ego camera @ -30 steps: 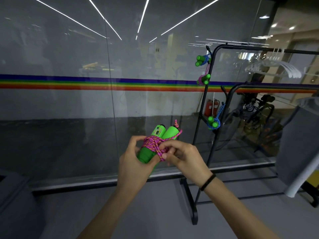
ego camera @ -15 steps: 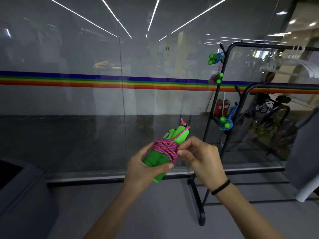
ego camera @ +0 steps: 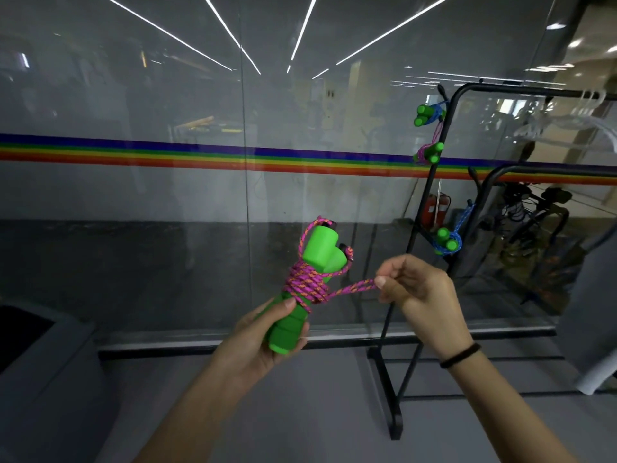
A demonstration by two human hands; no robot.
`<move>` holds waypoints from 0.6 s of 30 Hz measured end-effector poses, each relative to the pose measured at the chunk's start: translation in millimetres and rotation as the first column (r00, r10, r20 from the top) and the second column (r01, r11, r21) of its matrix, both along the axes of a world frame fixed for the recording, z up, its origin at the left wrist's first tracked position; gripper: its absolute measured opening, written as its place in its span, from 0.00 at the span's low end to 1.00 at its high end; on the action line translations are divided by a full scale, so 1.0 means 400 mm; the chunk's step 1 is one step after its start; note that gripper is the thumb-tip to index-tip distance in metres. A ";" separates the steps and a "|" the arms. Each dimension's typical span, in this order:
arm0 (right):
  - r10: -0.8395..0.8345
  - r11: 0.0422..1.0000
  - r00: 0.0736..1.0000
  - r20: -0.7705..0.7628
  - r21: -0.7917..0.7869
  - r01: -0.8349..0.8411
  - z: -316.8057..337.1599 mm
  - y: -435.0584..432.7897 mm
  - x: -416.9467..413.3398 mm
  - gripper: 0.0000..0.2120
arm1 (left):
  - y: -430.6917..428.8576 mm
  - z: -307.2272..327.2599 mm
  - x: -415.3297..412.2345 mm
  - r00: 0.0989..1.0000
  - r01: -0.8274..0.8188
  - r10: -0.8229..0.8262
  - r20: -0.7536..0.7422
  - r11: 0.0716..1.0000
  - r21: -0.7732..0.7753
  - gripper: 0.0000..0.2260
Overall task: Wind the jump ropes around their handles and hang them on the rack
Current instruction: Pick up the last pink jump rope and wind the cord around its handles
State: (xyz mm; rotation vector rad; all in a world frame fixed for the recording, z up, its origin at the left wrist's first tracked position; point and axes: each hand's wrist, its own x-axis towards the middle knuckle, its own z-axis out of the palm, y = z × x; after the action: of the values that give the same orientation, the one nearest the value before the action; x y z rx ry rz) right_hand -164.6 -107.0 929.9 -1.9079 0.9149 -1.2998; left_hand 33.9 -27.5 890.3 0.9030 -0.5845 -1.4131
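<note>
My left hand (ego camera: pixel 263 342) grips the lower ends of two bright green jump rope handles (ego camera: pixel 310 272), held side by side and tilted up to the right. A pink and orange cord (ego camera: pixel 305 285) is wound several times around their middle. My right hand (ego camera: pixel 417 289) pinches a short loop of that cord and holds it taut, out to the right of the handles. The black rack (ego camera: pixel 430 202) stands to the right. Three wound ropes hang on it: a blue one (ego camera: pixel 429 113) at the top, a pink one (ego camera: pixel 429 153) below it and a blue one (ego camera: pixel 447 242) lower down.
A glass wall (ego camera: pixel 200 195) with a rainbow stripe runs right behind the handles. The rack's black base bar (ego camera: pixel 387 392) lies on the floor under my right arm. A grey bin (ego camera: pixel 46 372) stands at the lower left. White hangers (ego camera: pixel 567 121) hang on the rack's top rail.
My right hand has moved away to the right, drawing a loop of cord out from the wound bundle. The handles have tilted more upright in my left hand. The view has shifted closer.
</note>
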 end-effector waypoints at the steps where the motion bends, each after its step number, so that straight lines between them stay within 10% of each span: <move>1: 0.025 0.999 1.000 0.018 0.025 -0.025 0.000 0.001 0.006 0.09 | 0.002 -0.008 0.004 1.000 0.020 -0.020 0.015 1.000 0.004 0.08; 18: 0.064 0.992 0.994 -0.084 0.117 -0.054 -0.025 0.007 0.114 0.06 | -0.129 -0.122 -0.037 0.869 0.106 -0.161 0.468 0.984 0.142 0.20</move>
State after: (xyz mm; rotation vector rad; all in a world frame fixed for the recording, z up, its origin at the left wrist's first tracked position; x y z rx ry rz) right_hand -118.9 -104.3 919.8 -1.9004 0.9481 -1.1130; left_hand 19.2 -79.0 841.7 1.3418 -0.9628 -1.3570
